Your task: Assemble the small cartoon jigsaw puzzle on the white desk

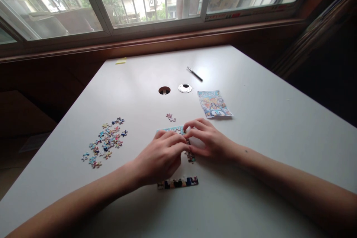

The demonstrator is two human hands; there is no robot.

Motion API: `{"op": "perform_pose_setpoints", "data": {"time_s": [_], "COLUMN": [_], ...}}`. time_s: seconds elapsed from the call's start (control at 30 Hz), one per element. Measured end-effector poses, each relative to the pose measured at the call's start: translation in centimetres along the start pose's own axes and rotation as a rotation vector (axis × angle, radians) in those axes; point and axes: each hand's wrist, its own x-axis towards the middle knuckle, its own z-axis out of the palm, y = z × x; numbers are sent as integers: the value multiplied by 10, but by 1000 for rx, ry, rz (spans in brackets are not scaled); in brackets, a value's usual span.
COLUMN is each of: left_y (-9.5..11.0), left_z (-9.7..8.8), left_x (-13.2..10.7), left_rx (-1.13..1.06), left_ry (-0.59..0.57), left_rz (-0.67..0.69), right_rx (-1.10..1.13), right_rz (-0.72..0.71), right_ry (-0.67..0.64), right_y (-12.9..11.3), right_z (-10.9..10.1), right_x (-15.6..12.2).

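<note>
A partly joined jigsaw puzzle lies flat on the white table, its light-blue top strip (176, 129) and right-hand column (191, 157) showing. My left hand (164, 152) arches over its middle, fingers curled and fingertips at the right column. From the other side, my right hand (205, 137) bends its fingers and thumb round the column's upper part. Both hands pinch at the puzzle pieces there, though the fingers hide which ones. Nearer me, a joined dark bottom strip (178, 183) lies separate, partly under my left wrist. Two or so loose pink pieces (171, 117) rest just beyond the puzzle.
At the left is a spread of loose jigsaw pieces (107, 141). A printed picture sheet (214, 104) lies beyond my right hand. Further back are a pen (194, 74), a round cover (185, 88), a cable hole (164, 90) and yellow paper (121, 60) near the window.
</note>
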Motion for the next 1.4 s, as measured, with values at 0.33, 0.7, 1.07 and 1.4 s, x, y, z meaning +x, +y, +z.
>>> {"op": "perform_pose_setpoints", "data": {"time_s": [0.33,0.7,1.07,1.4], "left_y": [-32,-27,-28,-26], "left_z": [-4,-10,-9,-8], "left_x": [-49,-56,-57,-56], "left_rx": [55,43,-9,-9], "left_ry": [99,-117,-88,-55], "left_rz": [-188,-160,-166,-192], "right_rx": [1,-27,-49,-32], "right_rz": [21,14,-3,138], "right_ry": [-65,-105,-74,132], "right_y": [-3,-3,-6,0], "right_z": [-5,-7,-6,-1], "right_x": [2,-1,-2,1]}}
